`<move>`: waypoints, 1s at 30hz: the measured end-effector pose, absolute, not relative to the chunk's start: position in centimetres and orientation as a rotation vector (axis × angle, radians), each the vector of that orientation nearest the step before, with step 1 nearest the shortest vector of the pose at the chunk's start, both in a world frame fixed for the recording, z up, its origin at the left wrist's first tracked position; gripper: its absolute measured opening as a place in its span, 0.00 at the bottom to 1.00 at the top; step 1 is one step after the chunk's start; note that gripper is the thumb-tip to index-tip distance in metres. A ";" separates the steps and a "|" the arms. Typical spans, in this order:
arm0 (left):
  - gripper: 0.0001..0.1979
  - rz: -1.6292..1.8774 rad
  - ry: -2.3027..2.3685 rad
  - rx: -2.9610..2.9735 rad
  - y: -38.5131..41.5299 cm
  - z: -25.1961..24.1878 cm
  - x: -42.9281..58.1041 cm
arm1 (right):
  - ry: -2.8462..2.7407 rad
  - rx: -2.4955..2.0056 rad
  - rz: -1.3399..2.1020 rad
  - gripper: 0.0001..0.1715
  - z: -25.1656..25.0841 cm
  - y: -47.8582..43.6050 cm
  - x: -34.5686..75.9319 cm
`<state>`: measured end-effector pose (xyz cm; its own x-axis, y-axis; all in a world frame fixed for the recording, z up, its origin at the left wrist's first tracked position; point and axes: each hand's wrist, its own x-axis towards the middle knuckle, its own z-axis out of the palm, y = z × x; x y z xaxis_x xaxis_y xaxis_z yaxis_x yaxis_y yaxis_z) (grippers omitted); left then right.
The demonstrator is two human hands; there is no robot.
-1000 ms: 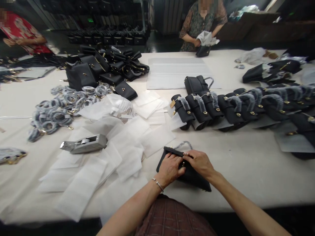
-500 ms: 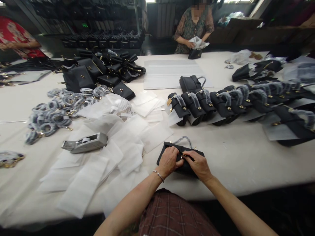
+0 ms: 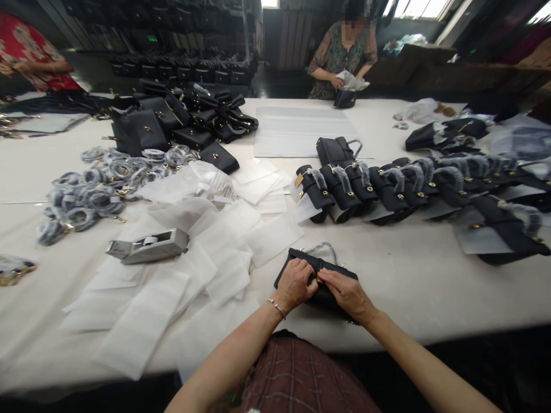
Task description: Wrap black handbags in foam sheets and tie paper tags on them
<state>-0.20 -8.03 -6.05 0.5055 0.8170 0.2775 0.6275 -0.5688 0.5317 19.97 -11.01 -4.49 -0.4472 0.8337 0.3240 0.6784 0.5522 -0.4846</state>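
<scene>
A black handbag [image 3: 286, 265] lies flat on the table close to my body, its wrapped handle [image 3: 325, 246] pointing away from me. My left hand [image 3: 296, 282] grips the bag left of its middle, fingers curled over the flap. From the right, my right hand [image 3: 346, 289] presses its fingers together at the gold clasp in the bag's middle. Both hands meet there and hide most of the clasp. White packing sheets [image 3: 228, 269] are spread to the left of the bag.
A grey tape dispenser [image 3: 157, 246] and plastic-wrapped coiled straps [image 3: 92, 195] stand at left. Behind them is a heap of black bags [image 3: 142, 132]. A row of handbags [image 3: 387, 189] runs along the right. Across the table a person [image 3: 342, 57] handles a bag; another person [image 3: 37, 51] is at far left.
The fingers of my right hand have shifted slightly left over the clasp and straightened. My left hand stays on the bag. The camera view has tilted a little.
</scene>
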 end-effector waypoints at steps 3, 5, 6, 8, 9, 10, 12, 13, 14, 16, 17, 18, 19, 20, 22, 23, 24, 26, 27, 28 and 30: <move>0.04 0.674 1.147 2.395 -7.9 -5.9 -0.4 | -2.310 -1.271 0.473 0.16 -3.5 -10.9 20.3; 0.07 0.644 1.149 2.399 -7.8 -5.9 -0.5 | -2.349 -1.395 0.561 0.13 -2.7 -10.5 19.9; 0.07 0.636 1.159 2.398 -7.8 -5.9 -0.5 | -2.366 -1.464 0.602 0.11 -2.4 -10.3 19.6; 0.07 0.630 1.170 2.394 -7.8 -6.0 -0.5 | -2.385 -1.592 0.660 0.08 -1.8 -10.0 19.1; 0.07 0.629 1.170 2.394 -7.8 -6.1 -0.5 | -2.381 -1.642 0.673 0.07 -1.7 -9.9 18.9; 0.08 0.631 1.173 2.394 -7.8 -6.1 -0.4 | -2.367 -1.681 0.680 0.07 -1.5 -9.8 18.7; 0.08 0.639 1.181 2.392 -7.9 -6.2 -0.4 | -2.336 -1.701 0.718 0.07 -1.3 -9.7 18.6; 0.08 0.644 1.185 2.393 -7.9 -6.2 -0.4 | -2.325 -1.693 0.746 0.07 -1.1 -9.6 18.7; 0.08 0.648 1.184 2.395 -7.9 -6.2 -0.4 | -2.322 -1.681 0.770 0.08 -0.9 -9.5 18.7; 0.08 0.657 1.176 2.401 -7.9 -6.1 -0.4 | -2.340 -1.684 0.776 0.08 -0.7 -9.4 18.6; 0.07 0.660 1.172 2.403 -7.8 -6.0 -0.4 | -2.363 -1.694 0.743 0.07 -0.6 -9.3 18.6; 0.07 0.663 1.169 2.403 -7.8 -6.0 -0.5 | -2.398 -1.694 0.684 0.06 -0.8 -9.4 18.5; 0.07 0.664 1.169 2.402 -7.8 -6.0 -0.5 | -2.440 -1.669 0.601 0.06 -1.0 -9.6 18.4; 0.07 0.664 1.176 2.402 -7.8 -6.0 -0.5 | -2.480 -1.616 0.496 0.08 -1.5 -9.9 18.3; 0.06 0.662 1.196 2.413 -7.9 -6.1 -0.4 | -2.527 -1.452 0.253 0.13 -2.7 -10.6 18.3; 0.05 0.658 1.198 2.425 -7.9 -6.2 -0.4 | -2.527 -1.372 0.138 0.15 -3.3 -10.9 18.4; 0.05 0.651 1.198 2.440 -8.0 -6.3 -0.3 | -2.516 -1.311 0.043 0.16 -4.0 -11.1 18.6; 0.03 0.628 1.186 2.474 -8.0 -6.6 -0.1 | -2.477 -1.277 -0.083 0.17 -5.2 -11.1 19.4; 0.03 0.616 1.179 2.488 -8.0 -6.8 -0.1 | -2.454 -1.298 -0.115 0.17 -5.7 -10.8 19.8; 0.03 0.610 1.180 2.499 -7.9 -6.9 0.0 | -2.433 -1.333 -0.126 0.18 -6.1 -10.3 20.2; 0.03 0.615 1.191 2.510 -7.8 -7.1 0.0 | -2.404 -1.413 -0.085 0.20 -6.7 -9.0 21.1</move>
